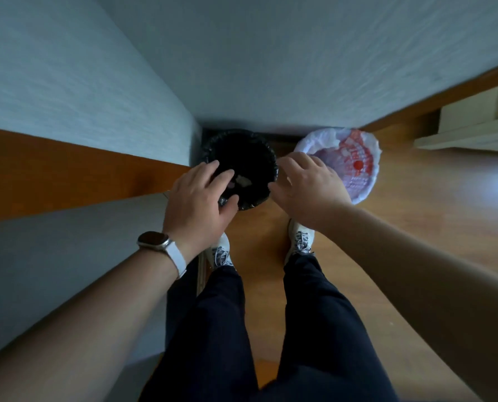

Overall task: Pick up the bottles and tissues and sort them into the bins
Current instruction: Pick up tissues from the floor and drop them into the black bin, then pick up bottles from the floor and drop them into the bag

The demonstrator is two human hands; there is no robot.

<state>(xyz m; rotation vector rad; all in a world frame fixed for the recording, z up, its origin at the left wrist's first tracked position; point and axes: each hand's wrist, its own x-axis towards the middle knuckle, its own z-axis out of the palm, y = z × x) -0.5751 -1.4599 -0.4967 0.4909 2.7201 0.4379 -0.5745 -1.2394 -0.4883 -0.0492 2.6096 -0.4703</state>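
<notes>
Seen from the head camera, both hands are spread and hold nothing. The left hand [198,198] hovers over the black bin [273,166] at twelve o'clock, where crumpled tissue [242,181] lies. The right hand [305,187] is at the white-lined bin [368,184], one o'clock, with perhaps a red bottle cap [358,164] inside. Best to lift clear without snagging either bin.

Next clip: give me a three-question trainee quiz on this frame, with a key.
1. True or false: the left hand holds a bottle.
2. Which bin contains the small red object? A) black bin B) white bin
3. Fill in: the pale crumpled scrap lies in the ___ bin.
Key: 1 false; 2 B; 3 black.
</notes>
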